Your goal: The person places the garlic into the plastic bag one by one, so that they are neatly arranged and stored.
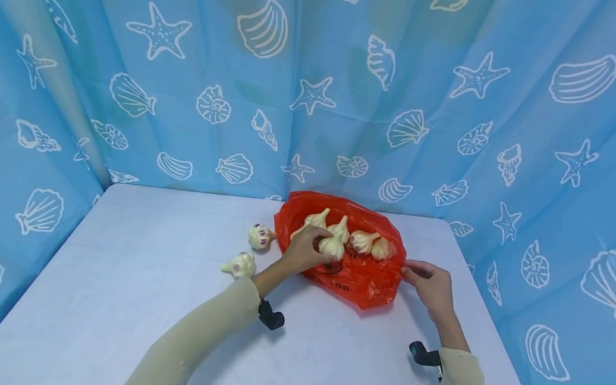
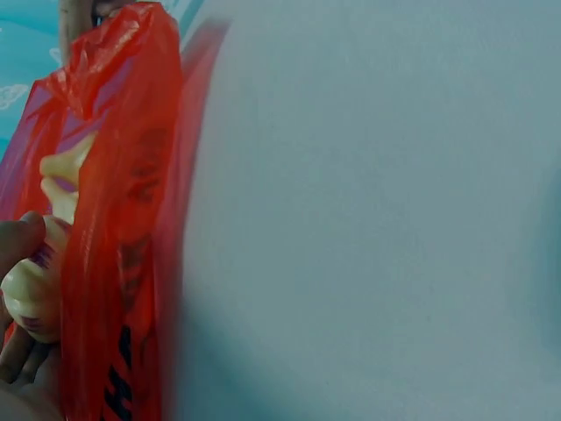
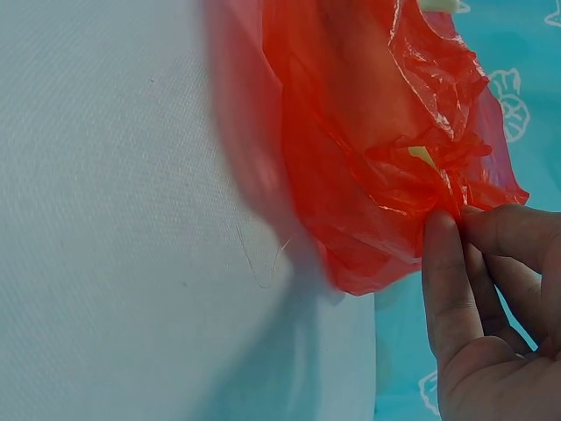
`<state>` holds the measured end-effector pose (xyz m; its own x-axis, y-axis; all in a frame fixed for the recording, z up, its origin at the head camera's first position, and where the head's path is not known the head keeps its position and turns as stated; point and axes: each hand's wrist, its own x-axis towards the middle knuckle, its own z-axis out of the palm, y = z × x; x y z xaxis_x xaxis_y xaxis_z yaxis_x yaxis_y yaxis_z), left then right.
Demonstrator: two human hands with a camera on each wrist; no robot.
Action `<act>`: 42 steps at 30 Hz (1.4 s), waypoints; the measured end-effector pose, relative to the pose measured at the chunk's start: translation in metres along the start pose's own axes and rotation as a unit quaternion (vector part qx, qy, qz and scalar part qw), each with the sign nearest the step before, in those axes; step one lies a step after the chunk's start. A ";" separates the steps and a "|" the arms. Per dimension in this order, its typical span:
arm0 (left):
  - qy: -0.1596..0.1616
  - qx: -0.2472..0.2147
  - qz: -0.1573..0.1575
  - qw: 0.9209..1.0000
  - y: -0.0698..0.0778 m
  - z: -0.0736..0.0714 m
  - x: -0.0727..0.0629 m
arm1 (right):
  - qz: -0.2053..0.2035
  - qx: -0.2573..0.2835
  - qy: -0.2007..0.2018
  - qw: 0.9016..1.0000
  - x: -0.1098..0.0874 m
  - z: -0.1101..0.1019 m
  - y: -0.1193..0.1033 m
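A red plastic bag [image 1: 358, 282] lies spread at the back of the white table, its mouth facing up with several garlic bulbs inside. My left hand [image 1: 306, 252] is at the bag's left side and grips one garlic bulb [image 1: 332, 248] over the opening. The left wrist view shows that bulb [image 2: 37, 294] between thumb and fingers, close against the red plastic. At the bag's right edge my right hand [image 1: 431, 284] pinches the plastic between thumb and fingertips, as the right wrist view also shows. Two bulbs in the bag, a purple-streaked garlic bulb [image 1: 363, 242] and a paler garlic bulb [image 1: 382, 249], lie to the right.
Left of the bag, a purple-striped garlic bulb [image 1: 259, 237] and another garlic bulb [image 1: 241, 265] lie on the white table [image 1: 136, 276]. A blue curtain [image 1: 187, 77] with shell and starfish prints stands behind the table and along both sides.
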<state>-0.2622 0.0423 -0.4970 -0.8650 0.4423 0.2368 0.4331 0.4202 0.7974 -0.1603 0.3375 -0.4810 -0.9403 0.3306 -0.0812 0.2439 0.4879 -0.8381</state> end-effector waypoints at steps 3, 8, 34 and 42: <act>-0.010 0.006 -0.003 1.000 0.000 0.001 -0.001 | 0.002 0.002 0.000 1.000 0.000 0.000 0.000; -0.044 0.012 -0.015 0.999 0.002 0.005 -0.006 | 0.000 0.003 -0.001 1.000 -0.001 0.000 -0.001; -0.080 0.079 -0.002 0.994 0.005 0.002 -0.005 | 0.011 0.012 -0.002 1.000 -0.002 -0.001 -0.002; -0.097 0.106 0.019 0.989 0.010 -0.005 -0.004 | 0.014 0.011 0.003 1.000 -0.003 0.000 -0.002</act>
<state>-0.2553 0.0408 -0.4869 -0.7917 0.5954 0.1368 0.5250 0.5484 0.6509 -0.1582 0.3361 -0.4792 -0.9322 0.3476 -0.1012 0.2640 0.4614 -0.8470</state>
